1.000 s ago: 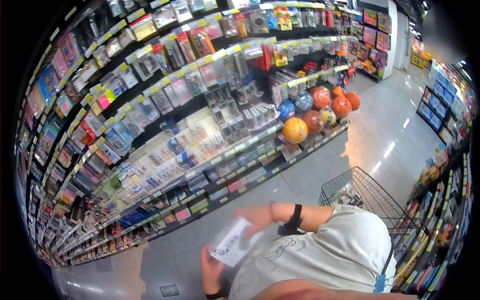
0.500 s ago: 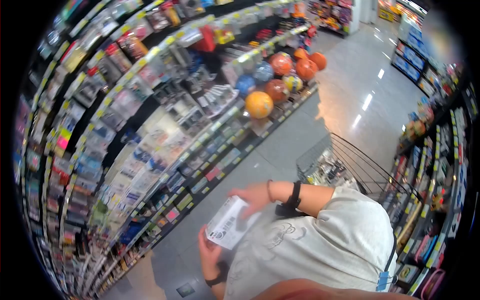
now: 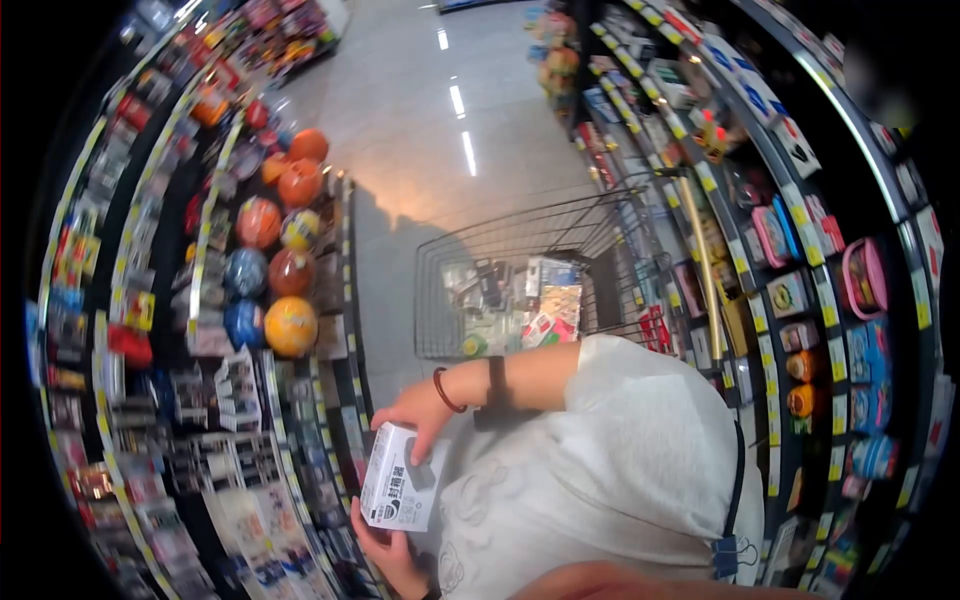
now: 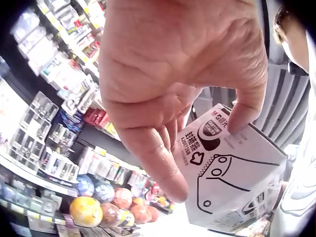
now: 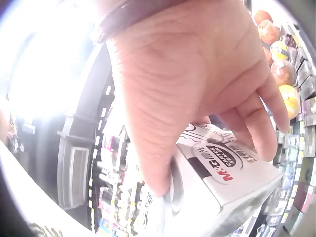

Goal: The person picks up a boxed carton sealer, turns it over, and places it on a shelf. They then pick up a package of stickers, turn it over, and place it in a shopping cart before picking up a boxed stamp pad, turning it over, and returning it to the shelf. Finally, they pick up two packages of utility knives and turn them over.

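Observation:
Both hands hold a white carton sealer box (image 3: 405, 485), printed with black lettering and a picture of the tool, in front of the shirt. My right hand (image 3: 418, 408), with a dark red bracelet at its wrist, grips the upper end, its thumb lying over the printed face. At the lower end my left hand (image 3: 382, 545) has its fingers around the edge. A line drawing of a toothed dispenser shows on the box side (image 4: 232, 182) in the left wrist view, with the left thumb and fingers on either side. The right wrist view shows the brand print beneath the right fingers.
A wire shopping cart (image 3: 500, 228) holding several packaged goods stands beyond the right arm. Balls (image 3: 291, 326) sit on the left shelf end, near hanging stationery packs. Shelving (image 3: 765, 340) lines the right side, and tiled floor (image 3: 400, 150) runs between.
The view has swung right along the aisle: the left shelves and balls shift left, and the cart comes to the middle. Both hands keep hold of the box, whose printed face is sharper now.

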Demonstrator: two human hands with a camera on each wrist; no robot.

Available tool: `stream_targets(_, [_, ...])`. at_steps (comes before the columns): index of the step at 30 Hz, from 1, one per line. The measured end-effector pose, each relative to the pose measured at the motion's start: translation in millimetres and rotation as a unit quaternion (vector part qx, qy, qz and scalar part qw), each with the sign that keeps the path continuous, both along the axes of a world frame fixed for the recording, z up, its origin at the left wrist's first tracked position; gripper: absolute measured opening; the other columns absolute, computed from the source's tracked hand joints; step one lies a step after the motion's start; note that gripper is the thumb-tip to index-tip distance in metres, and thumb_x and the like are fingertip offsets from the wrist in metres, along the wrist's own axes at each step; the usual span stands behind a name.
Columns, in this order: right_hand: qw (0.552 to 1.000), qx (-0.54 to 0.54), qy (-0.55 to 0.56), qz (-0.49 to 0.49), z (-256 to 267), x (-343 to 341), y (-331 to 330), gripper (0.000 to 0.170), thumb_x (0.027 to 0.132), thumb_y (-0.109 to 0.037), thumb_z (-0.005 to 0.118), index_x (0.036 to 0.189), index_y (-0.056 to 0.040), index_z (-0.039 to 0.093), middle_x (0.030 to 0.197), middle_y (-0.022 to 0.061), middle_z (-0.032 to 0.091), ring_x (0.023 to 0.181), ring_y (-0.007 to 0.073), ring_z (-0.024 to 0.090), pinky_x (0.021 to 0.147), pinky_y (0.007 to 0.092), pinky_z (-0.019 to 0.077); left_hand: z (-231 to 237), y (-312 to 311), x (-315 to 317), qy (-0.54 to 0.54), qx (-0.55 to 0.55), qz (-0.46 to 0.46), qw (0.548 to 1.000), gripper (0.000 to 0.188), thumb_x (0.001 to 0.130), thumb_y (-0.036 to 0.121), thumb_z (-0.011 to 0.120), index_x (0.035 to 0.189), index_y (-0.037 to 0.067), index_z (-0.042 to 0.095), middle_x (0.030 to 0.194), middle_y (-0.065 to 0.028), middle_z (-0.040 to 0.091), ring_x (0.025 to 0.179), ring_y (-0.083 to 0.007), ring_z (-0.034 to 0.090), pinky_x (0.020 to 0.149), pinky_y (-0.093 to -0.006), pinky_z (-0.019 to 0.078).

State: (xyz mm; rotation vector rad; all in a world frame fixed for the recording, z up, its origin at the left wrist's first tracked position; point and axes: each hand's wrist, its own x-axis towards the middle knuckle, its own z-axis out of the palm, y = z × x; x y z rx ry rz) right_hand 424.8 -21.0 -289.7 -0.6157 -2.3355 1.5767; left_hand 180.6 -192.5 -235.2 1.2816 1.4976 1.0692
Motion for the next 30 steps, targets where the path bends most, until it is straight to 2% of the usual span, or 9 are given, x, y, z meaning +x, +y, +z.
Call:
stream_targets(3, [0.997, -0.030, 0.001, -0.069, -7.1, 46.4, 4.2, 0.090, 0.070, -0.042, 0.078, 0.140, -0.0069, 0.033, 0.113, 0.0181, 0.064, 0.101, 0.0341, 0.063, 0.085, 0.0387, 0.0490, 5.3, 41.1, 18.7, -0.037, -0.017, -0.112, 0.993, 0.073, 0.079, 0.005, 0.058, 0.145, 0.000, 0.027, 0.129, -0.0171, 0.051, 0.115, -0.0240, 0.053, 0.100, -0.0351, 0.0392])
stream_targets(6, [0.991, -0.048, 0.007, -0.122, -0.8, 94.1, 5.3, 0.088, 0.071, -0.039, 0.077, 0.140, -0.0079, 0.033, 0.113, 0.0175, 0.064, 0.102, 0.0326, 0.063, 0.086, 0.0381, 0.0483, -2.6, 77.3, 41.1, -0.066, 0.017, -0.203, 0.977, 0.076, 0.080, 0.009, 0.060, 0.147, 0.000, 0.026, 0.128, -0.0173, 0.052, 0.115, -0.0241, 0.053, 0.100, -0.0357, 0.0390])
stream_targets(9, [0.983, -0.041, 0.005, -0.179, 1.6, 128.1, 0.4, 0.089, 0.071, -0.040, 0.077, 0.141, -0.0088, 0.032, 0.110, 0.0175, 0.065, 0.100, 0.0331, 0.063, 0.086, 0.0376, 0.0484, -15.6, 103.8, 66.3, -0.077, 0.007, -0.221, 0.972, 0.074, 0.079, 0.002, 0.058, 0.146, 0.000, 0.026, 0.128, -0.0171, 0.053, 0.115, -0.0232, 0.054, 0.099, -0.0347, 0.0396])
stream_targets(13, [0.967, -0.040, -0.053, -0.245, 17.3, 148.6, -16.6, 0.090, 0.071, -0.042, 0.077, 0.141, -0.0084, 0.032, 0.114, 0.0191, 0.064, 0.101, 0.0331, 0.063, 0.086, 0.0378, 0.0480, -17.2, 125.6, 85.9, -0.068, -0.010, -0.248, 0.966, 0.073, 0.078, -0.005, 0.055, 0.146, 0.000, 0.028, 0.128, -0.0159, 0.053, 0.115, -0.0218, 0.053, 0.099, -0.0330, 0.0396])
stream_targets(17, [0.953, -0.032, -0.001, -0.301, 8.5, 136.5, -34.8, 0.088, 0.072, -0.041, 0.077, 0.141, -0.0086, 0.034, 0.114, 0.0187, 0.064, 0.101, 0.0315, 0.063, 0.086, 0.0372, 0.0479, -26.2, 150.7, 60.1, -0.082, 0.024, -0.352, 0.932, 0.074, 0.078, -0.002, 0.056, 0.146, 0.000, 0.027, 0.130, -0.0165, 0.052, 0.118, -0.0232, 0.052, 0.101, -0.0350, 0.0390])
stream_targets(23, [0.919, -0.038, 0.001, -0.393, 0.6, 75.9, -65.8, 0.090, 0.071, -0.040, 0.078, 0.142, -0.0091, 0.033, 0.111, 0.0164, 0.066, 0.099, 0.0305, 0.064, 0.085, 0.0358, 0.0485, -26.5, 174.5, 13.1, -0.110, 0.003, -0.423, 0.900, 0.077, 0.074, -0.001, 0.055, 0.146, -0.003, 0.027, 0.131, -0.0173, 0.050, 0.115, -0.0232, 0.054, 0.099, -0.0338, 0.0403])
stream_targets(28, [0.884, -0.035, -0.050, -0.464, 5.2, 29.7, -93.8, 0.089, 0.070, -0.041, 0.078, 0.140, -0.0088, 0.033, 0.104, 0.0153, 0.068, 0.093, 0.0307, 0.066, 0.081, 0.0354, 0.0501, -44.2, 189.7, -17.0, -0.149, -0.038, -0.475, 0.867, 0.075, 0.074, -0.002, 0.054, 0.145, -0.003, 0.028, 0.131, -0.0160, 0.050, 0.118, -0.0220, 0.051, 0.101, -0.0329, 0.0389])
stream_targets(29, [0.875, -0.033, -0.062, -0.480, 4.9, 23.6, -101.8, 0.089, 0.070, -0.041, 0.078, 0.140, -0.0087, 0.033, 0.105, 0.0152, 0.068, 0.093, 0.0307, 0.066, 0.081, 0.0353, 0.0502, -47.8, 191.9, -20.1, -0.112, -0.045, -0.479, 0.870, 0.075, 0.074, -0.002, 0.054, 0.145, -0.003, 0.028, 0.130, -0.0155, 0.050, 0.118, -0.0218, 0.051, 0.100, -0.0318, 0.0386])
stream_targets(30, [0.865, -0.029, -0.077, -0.495, 5.9, 19.0, -110.5, 0.089, 0.070, -0.041, 0.078, 0.140, -0.0086, 0.033, 0.105, 0.0150, 0.067, 0.092, 0.0306, 0.066, 0.080, 0.0353, 0.0503, -52.1, 192.3, -20.2, -0.133, -0.050, -0.486, 0.862, 0.075, 0.073, -0.002, 0.052, 0.144, -0.002, 0.029, 0.128, -0.0151, 0.051, 0.115, -0.0221, 0.052, 0.097, -0.0312, 0.0407])
